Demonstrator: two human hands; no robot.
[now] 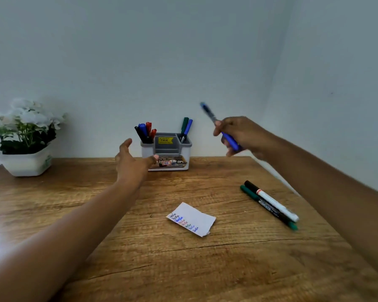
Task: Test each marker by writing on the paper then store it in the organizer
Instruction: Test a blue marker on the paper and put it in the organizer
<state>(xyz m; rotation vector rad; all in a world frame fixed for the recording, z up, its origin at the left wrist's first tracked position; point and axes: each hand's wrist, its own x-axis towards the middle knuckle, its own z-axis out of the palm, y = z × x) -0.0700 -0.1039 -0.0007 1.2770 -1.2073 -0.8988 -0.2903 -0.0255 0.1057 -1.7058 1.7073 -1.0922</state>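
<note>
Right hand (238,136): right of centre, raised above the worktop (140,247); its grip is closed round the blue marker (230,140).
Blue marker: slants through that grip, its blurred end sticking out up and left of the fingers and its blue end below them; it sits up and right of the organizer (168,149), apart from it.
Left hand (133,164): centre-left, fingers spread, grip open and holding nothing; the thumb overlaps the organizer's lower front, but contact cannot be told.
Organizer: centre, at the back of the worktop by the wall; black, blue and red markers stand in its left compartment, a green and a blue one in its right.
Paper (192,219): lower centre, flat, with coloured lines of writing.
Green marker (252,194) and white marker (275,204): side by side, touching, right of the paper.
Plant (24,136): left edge, in a white pot.
</note>
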